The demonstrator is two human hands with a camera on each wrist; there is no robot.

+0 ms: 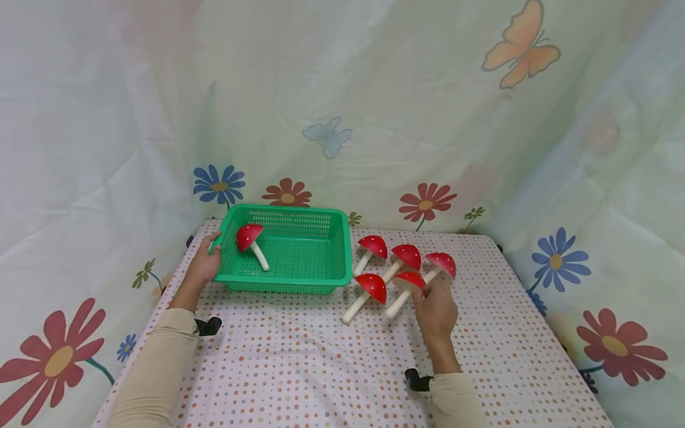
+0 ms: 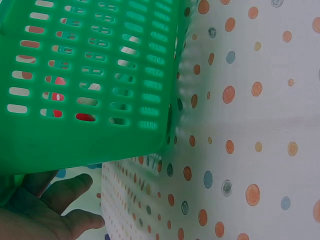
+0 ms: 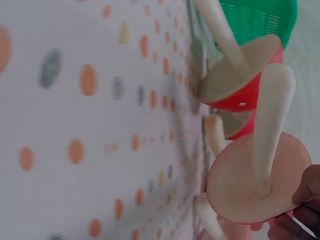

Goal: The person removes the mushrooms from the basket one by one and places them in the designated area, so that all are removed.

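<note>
My left hand (image 1: 205, 261) grips the left rim of a green plastic basket (image 1: 289, 285), its thumb over the edge; in the left wrist view some fingers (image 2: 67, 192) stick out past the rim. Inside the basket, toward its left side, lies one toy mushroom (image 1: 250, 236) with a white-dotted red cap and white stem. To the right of the basket, my right hand (image 1: 437, 309) pinches another toy mushroom (image 3: 270, 135) by its cap's edge. That mushroom's stem points down and left in the head view. Several similar toy mushrooms (image 1: 371, 287) lie close by.
The table wears a dotted cloth (image 1: 299, 368). Behind it and along the sides hangs a pale curtain (image 1: 374, 77) printed with flowers and butterflies. The loose mushrooms lie between the basket's right wall and my right hand.
</note>
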